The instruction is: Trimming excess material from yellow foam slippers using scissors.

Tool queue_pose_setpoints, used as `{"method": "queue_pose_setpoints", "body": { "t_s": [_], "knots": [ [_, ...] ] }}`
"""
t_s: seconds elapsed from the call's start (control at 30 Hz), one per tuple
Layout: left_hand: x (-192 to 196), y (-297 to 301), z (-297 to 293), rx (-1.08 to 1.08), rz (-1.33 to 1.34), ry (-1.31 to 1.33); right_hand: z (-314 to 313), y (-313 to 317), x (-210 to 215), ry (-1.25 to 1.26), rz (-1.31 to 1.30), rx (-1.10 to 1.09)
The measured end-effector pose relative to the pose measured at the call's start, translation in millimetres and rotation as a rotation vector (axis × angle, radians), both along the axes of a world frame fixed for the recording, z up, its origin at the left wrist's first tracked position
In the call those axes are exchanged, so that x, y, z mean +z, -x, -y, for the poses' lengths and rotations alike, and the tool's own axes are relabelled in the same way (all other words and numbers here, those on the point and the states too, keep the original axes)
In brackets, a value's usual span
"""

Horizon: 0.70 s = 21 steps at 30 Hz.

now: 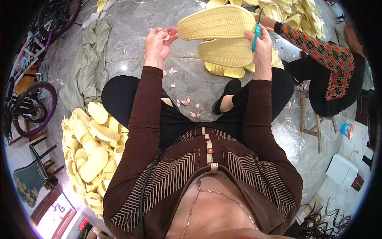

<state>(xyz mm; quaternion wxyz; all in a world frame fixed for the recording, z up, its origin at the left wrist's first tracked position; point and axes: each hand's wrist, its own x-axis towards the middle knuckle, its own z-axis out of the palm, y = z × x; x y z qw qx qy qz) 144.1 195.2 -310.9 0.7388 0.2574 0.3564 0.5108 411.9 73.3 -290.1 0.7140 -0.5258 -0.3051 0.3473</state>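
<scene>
My right hand (262, 46) is closed round the right-hand ends of two yellow slippers, one above the other. The upper slipper (217, 23) turns its ribbed sole up, and the lower slipper (226, 53) partly shows beneath it. In the same hand is a slim tool with a teal handle (256, 38) and a dark, narrow end; its exact kind is unclear. My left hand (161, 43) is pinched beside the upper slipper's left end. A pale bit shows at its fingertips, too small to name. Below the held pair, more yellow slippers (223, 70) lie on the floor.
Yellow slippers form a large heap (93, 147) at my left and another pile (296, 16) at the far right. Pinkish-white scraps (185, 101) dot the grey floor. A co-worker (334, 67) sits on a wooden stool (314, 123). A bicycle (32, 103) stands left, near grey-green cloth (89, 59).
</scene>
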Motion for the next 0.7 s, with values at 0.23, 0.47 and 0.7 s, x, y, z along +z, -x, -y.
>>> {"method": "queue_pose_setpoints", "body": {
  "t_s": [0.23,0.47,0.7],
  "knots": [
    [-42.3,15.0,-18.5,0.039,-0.015,0.101,-3.6,0.0,-13.7,-0.002,0.06,-0.018],
    [-49.5,11.3,-16.5,0.146,-0.106,0.148,-17.0,39.7,-39.6,0.158,0.318,0.007],
    [-52.6,4.0,-15.8,0.196,-0.085,0.143,-17.7,50.2,-47.8,0.175,0.379,0.016]
  ]
}}
